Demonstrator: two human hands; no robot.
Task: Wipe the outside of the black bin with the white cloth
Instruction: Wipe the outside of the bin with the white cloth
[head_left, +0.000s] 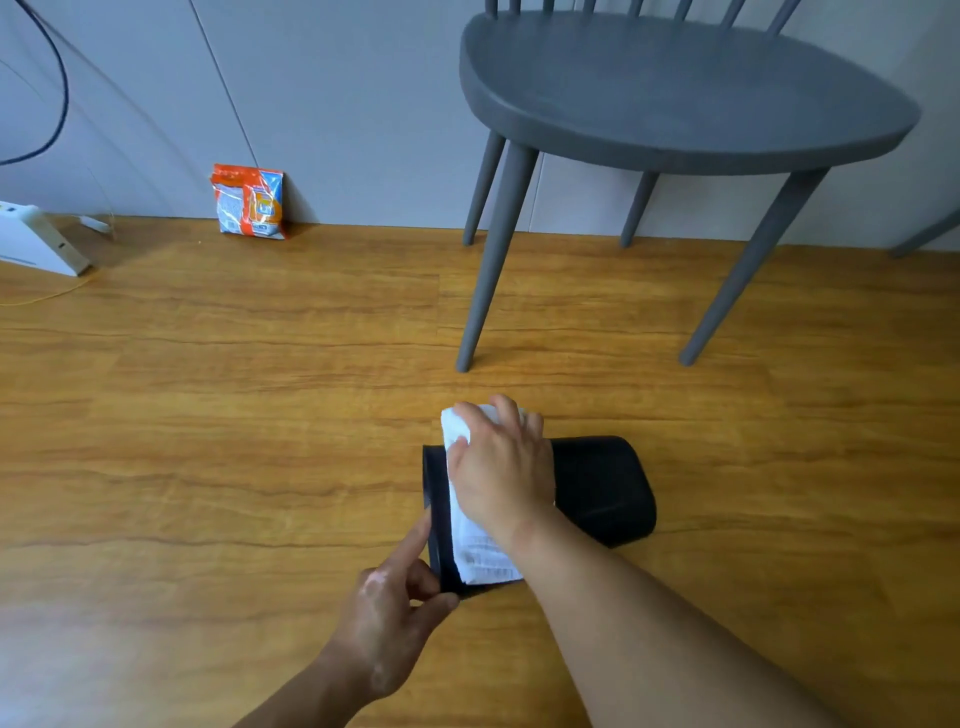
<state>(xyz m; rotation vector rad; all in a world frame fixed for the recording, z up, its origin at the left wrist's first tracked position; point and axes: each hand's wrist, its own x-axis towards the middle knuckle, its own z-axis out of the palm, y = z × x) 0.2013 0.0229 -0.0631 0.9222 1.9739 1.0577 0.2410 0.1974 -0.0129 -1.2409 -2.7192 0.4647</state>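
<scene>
The black bin (602, 488) lies on its side on the wooden floor, its open rim toward the left. A white cloth (475, 545) is draped over the bin's side near the rim. My right hand (501, 467) lies flat on the cloth and presses it against the bin, fingers spread over the far edge. My left hand (395, 613) holds the bin's rim at the near left, thumb and curled fingers pinching the edge, index finger stretched along it.
A grey wooden chair (675, 98) stands just beyond the bin, its front legs close by. An orange and white packet (249, 202) leans on the wall at the back left. A white device (36, 241) with cables sits far left.
</scene>
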